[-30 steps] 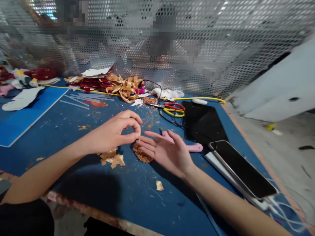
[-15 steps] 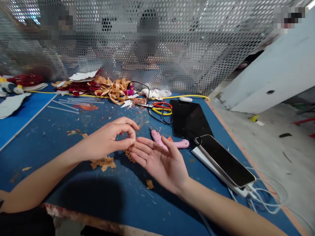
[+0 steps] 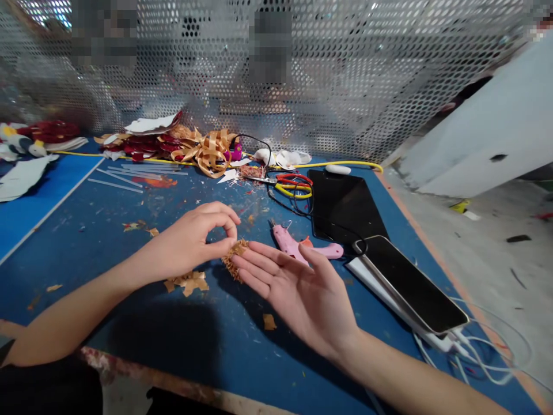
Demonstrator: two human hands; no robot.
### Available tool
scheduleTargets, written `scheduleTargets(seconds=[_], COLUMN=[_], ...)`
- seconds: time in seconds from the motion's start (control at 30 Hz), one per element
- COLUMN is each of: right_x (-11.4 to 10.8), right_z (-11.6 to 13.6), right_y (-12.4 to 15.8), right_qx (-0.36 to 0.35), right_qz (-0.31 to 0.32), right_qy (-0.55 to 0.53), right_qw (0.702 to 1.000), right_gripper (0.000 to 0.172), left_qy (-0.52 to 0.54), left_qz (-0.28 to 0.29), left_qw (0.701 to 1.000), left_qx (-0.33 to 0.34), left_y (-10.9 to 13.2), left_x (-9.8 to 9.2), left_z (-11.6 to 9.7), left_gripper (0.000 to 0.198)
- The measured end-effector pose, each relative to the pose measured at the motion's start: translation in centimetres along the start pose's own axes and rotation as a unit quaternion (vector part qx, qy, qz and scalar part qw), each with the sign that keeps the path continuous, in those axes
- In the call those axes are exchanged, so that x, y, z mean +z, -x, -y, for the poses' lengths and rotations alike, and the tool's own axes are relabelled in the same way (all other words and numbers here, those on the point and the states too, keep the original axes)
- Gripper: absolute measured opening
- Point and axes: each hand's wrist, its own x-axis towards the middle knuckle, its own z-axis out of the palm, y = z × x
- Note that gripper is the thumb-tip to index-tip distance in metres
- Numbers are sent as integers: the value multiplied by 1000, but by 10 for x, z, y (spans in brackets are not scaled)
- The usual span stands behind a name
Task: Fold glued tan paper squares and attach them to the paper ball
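My left hand (image 3: 185, 242) curls over the table with thumb and index finger pinched together at the upper edge of a small brown bristly piece (image 3: 234, 266). A flat tan patch shows on top of that piece. My right hand (image 3: 302, 288) lies palm up, fingers stretched out flat, their tips touching the right side of the piece. What the fingertips cover cannot be seen. Several tan ribbon scraps (image 3: 192, 283) lie below my left hand, and one more scrap (image 3: 269, 321) is below my right fingers. A pink glue gun (image 3: 287, 242) rests just beyond my right hand.
A phone (image 3: 412, 285) with white cables and a black tablet (image 3: 345, 204) lie to the right. Scissors (image 3: 294, 187), tan ribbon (image 3: 211, 151) and clear glue sticks (image 3: 129, 173) are farther back. Behind the blue table (image 3: 86, 230) stands a perforated metal screen (image 3: 302, 86).
My right hand has shifted slightly right relative to my left hand. More of the bristly piece now shows between them. The whole view has moved a little.
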Motion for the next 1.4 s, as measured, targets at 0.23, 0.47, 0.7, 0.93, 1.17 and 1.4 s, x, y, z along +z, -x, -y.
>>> scheduleTargets(seconds=[0.23, 0.47, 0.7, 0.93, 1.17, 1.4], right_x=[-1, -3, -1, -4, -16, -22], right_z=[-4, -10, -16, -15, -7, -9], right_y=[-1, -4, -7, -10, -16, -16], right_qx=[23, -1, -2, -57, -228, -291], right_qz=[-14, -34, -59, -86, -108, -116], right_qy=[39, 152, 175, 209, 341, 429], right_qw=[999, 988, 983, 973, 906, 847], right_gripper=[34, 25, 26, 32, 27, 23], left_qy=[25, 45, 46, 105, 277, 284], left_qz=[17, 50, 65, -18, 59, 46], left_qw=[999, 998, 997, 993, 949, 944], left_qx=[-11, -16, -22, -49, -138, -160], left_y=[-3, -4, -2, -5, -8, -11], left_x=[4, 11, 16, 14, 25, 38], left_z=[2, 4, 0, 4, 10, 15], left_gripper=[13, 12, 12, 20, 27, 21])
